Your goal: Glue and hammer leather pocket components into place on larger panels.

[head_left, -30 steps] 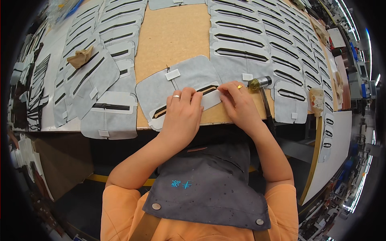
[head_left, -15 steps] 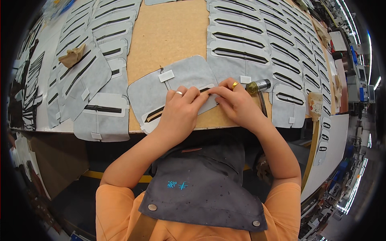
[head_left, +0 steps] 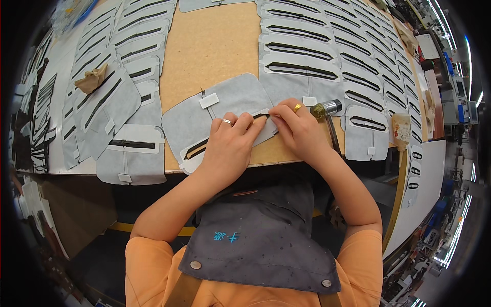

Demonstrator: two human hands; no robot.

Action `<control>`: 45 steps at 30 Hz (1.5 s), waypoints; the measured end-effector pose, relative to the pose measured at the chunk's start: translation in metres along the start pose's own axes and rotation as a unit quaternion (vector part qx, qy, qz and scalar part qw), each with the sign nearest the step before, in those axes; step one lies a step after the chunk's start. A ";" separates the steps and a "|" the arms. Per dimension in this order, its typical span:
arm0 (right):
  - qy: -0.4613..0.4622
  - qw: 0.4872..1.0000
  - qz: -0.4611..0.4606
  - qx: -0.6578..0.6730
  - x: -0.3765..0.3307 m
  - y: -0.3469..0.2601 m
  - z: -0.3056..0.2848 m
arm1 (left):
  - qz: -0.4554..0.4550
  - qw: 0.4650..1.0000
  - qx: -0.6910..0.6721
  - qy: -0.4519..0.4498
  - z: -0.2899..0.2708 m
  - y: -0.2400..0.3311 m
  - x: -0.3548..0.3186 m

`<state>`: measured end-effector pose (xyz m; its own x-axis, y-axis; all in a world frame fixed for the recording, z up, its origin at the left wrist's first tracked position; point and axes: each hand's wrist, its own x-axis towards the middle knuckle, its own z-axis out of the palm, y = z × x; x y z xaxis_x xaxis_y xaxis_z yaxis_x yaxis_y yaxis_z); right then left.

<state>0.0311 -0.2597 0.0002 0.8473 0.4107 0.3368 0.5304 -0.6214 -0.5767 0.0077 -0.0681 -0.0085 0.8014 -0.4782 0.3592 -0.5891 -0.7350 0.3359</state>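
A grey, soft-looking panel (head_left: 179,115) lies aslant on the table in front of me. A white strip frames its long slot, which has black edging (head_left: 196,149), and a small white tag (head_left: 208,100) sits near its upper edge. My left hand (head_left: 230,146) bears down on the slot with bent fingers close together, holding the panel. At the slot's right end my right hand (head_left: 299,128) pinches the tip of the black edging between thumb and forefinger. Both sets of fingertips nearly meet there, and the exact grip is partly hidden.
Right of my right hand lies a hammer (head_left: 327,108) with a metal head. Overlapping rows of similar slotted panels (head_left: 302,71) cover the table to the right and left. A crumpled tan cloth (head_left: 92,79) rests on the left stack. A tan-wrapped stick-like object (head_left: 401,128) stands at right.
My right fingers have shifted slightly at the slot's end, and more of the black edging shows beside them. My left hand stays pressed on the panel. The whole view has moved a little.
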 end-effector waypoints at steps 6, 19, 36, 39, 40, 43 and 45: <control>-0.050 0.996 0.058 0.045 0.012 0.006 0.000 | 0.007 0.999 0.034 -0.023 0.000 0.000 0.004; 0.009 0.991 0.093 0.093 0.008 -0.005 -0.010 | -0.012 0.998 0.025 0.049 0.003 -0.003 -0.005; -0.088 0.972 -0.153 -0.154 -0.008 -0.010 -0.005 | 0.006 1.000 0.012 0.008 -0.018 -0.009 -0.029; -0.076 0.989 -0.088 -0.097 -0.006 -0.015 0.000 | -0.008 1.000 0.004 0.001 -0.015 -0.009 -0.032; -0.062 0.996 -0.048 -0.031 -0.005 -0.020 0.005 | -0.026 1.000 -0.014 -0.004 -0.014 -0.010 -0.032; -0.077 0.994 -0.063 0.054 0.000 -0.037 0.024 | -0.073 0.995 -0.057 0.027 -0.019 -0.008 -0.032; -0.070 0.994 -0.071 0.037 0.002 -0.036 0.026 | -0.095 0.993 -0.070 0.012 -0.030 -0.009 -0.039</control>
<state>0.0126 -0.2187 0.0023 0.7486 0.5833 0.3152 0.6373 -0.5020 -0.5846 -0.0217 -0.0282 0.0009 0.8980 -0.3237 0.2981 -0.4370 -0.7356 0.5177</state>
